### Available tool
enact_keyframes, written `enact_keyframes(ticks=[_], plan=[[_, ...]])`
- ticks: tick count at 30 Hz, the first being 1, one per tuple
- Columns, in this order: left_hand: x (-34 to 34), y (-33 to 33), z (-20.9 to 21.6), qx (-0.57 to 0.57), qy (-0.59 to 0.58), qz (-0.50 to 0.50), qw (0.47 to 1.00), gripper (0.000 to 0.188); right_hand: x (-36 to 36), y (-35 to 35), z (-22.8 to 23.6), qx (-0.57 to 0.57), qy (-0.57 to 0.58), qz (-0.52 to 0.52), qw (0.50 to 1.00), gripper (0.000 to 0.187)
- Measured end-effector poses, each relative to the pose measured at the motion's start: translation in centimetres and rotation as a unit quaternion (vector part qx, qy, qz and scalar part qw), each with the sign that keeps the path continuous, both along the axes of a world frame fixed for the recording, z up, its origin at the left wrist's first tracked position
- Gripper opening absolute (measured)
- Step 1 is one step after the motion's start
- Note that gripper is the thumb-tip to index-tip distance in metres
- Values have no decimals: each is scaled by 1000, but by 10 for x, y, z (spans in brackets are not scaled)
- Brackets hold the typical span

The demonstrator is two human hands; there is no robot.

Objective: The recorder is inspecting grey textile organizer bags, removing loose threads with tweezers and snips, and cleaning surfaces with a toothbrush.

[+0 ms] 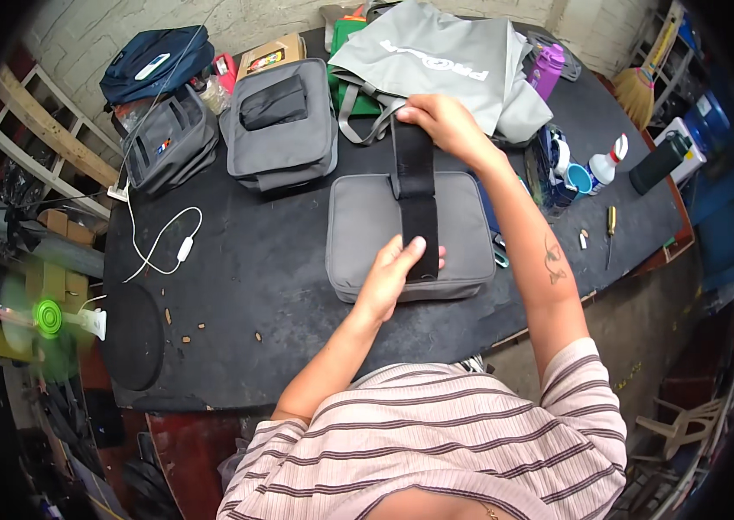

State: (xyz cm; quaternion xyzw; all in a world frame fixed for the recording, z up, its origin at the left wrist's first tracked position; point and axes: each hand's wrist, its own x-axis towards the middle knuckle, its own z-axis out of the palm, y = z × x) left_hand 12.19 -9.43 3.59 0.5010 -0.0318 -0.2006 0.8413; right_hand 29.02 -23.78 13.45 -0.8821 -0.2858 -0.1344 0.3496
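A grey rectangular fabric case [360, 221] lies flat near the table's front edge. Across its top runs a wide black strap [420, 221] that looks like hook-and-loop. My left hand [391, 276] grips the strap's near part, thumb on top and fingertips showing past its right side. At the strap's far end, my right hand [443, 126] pinches it and holds that end raised beyond the case's back edge. Both hands are closed. The underside of the strap where the left fingers curl is hidden.
A second grey case [280, 147] and a grey bag [172, 147] stand back left on the black table [237, 260]. Behind lies a grey tote [436, 56]. A spray bottle [605, 165], dark flask [662, 162] and screwdriver [611, 227] are right; a white cable [183, 249] is left.
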Motion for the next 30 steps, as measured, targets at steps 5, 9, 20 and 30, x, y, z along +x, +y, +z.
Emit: enact_keyframes(ticks=[5,9,20,30], plan=[[18,12,5,-86,80,-74,990,60,-13,7,7,71,16,49,996,27],[27,14,7,-187,122,-141,964,70,-43,4,27,133,170,49,975,19],[80,15,12,-198,160,-41,966,47,-165,-8,-26,38,-116,127,984,20],[37,-9,3,-306,110,-97,940,79,-99,-5,-1,197,-65,-46,977,11]])
